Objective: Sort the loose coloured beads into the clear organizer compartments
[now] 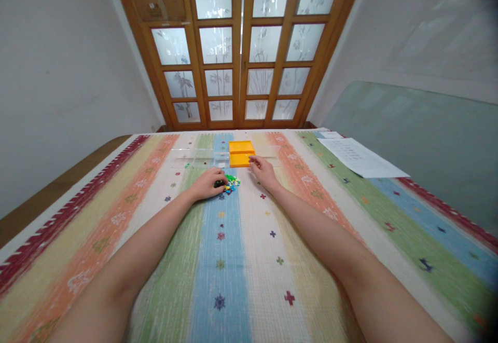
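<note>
A heap of small coloured pieces (233, 181), green, yellow, blue and white, lies loose on the blue stripe of the tablecloth. My left hand (209, 183) rests at the heap's left side, its fingers and thumb curled round a few dark and green pieces. Beyond the heap, a yellow-orange box (241, 147) lies open, showing two shallow halves. At the right edge of its near half is my right hand (263, 170), thumb and fingertips brought together. Whatever may be between those fingertips is too small to make out.
A clear plastic compartment tray (187, 157) with a few tiny pieces stands left of the yellow box. More clear plastic (270, 149) lies to its right. Printed white sheets (360, 157) lie at the right edge of the striped tablecloth (221, 286). Wood-framed glass doors (241, 47) stand behind.
</note>
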Demonstrator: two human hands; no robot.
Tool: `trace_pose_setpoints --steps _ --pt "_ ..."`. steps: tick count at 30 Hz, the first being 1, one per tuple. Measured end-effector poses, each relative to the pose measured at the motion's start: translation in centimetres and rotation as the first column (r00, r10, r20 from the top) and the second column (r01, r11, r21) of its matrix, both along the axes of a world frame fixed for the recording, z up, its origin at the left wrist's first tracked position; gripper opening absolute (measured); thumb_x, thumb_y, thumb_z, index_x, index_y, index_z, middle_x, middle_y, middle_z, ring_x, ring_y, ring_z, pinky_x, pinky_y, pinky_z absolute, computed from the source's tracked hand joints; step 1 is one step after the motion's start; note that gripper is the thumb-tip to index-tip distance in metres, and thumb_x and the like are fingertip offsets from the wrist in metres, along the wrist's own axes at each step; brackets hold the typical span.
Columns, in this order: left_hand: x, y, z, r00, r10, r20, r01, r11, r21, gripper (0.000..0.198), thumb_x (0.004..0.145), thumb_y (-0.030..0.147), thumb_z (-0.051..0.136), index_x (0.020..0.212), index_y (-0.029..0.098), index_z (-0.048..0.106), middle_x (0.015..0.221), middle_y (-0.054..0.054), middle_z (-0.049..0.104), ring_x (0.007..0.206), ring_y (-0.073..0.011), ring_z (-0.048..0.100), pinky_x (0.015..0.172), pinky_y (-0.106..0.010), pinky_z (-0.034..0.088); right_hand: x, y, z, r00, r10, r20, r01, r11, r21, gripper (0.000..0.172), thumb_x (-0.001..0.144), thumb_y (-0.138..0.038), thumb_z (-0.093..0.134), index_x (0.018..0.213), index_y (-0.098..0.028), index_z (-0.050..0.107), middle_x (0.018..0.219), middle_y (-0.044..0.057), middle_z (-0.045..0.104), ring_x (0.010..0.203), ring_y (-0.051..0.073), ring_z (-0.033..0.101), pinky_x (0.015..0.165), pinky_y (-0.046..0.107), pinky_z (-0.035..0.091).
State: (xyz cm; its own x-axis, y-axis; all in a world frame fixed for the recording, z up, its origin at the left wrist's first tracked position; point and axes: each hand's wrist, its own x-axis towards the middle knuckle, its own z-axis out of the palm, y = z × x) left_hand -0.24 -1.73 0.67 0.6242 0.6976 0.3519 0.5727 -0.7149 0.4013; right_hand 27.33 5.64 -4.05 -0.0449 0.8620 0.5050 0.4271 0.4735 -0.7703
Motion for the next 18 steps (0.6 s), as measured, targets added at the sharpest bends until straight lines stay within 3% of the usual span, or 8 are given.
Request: trace_pose_setpoints --steps 18 --pt "0.18 0.40 -0.21 0.999 0.039 0.006 -0.039 0.999 -0.019 0.009 0.090 0.023 0.062 0.089 0.022 0.071 0.093 -0.005 0.070 0.095 -0.0231 0.062 0.090 -0.036 0.047 -0.05 -0.52 0.47 0.998 0.015 0.067 -0.018 0.999 0.038 0.030 0.092 -0.027 0.056 0.118 -0.020 0.071 0.113 0.010 0.076 0.095 0.022 0.070 0.091 0.040 0.056"
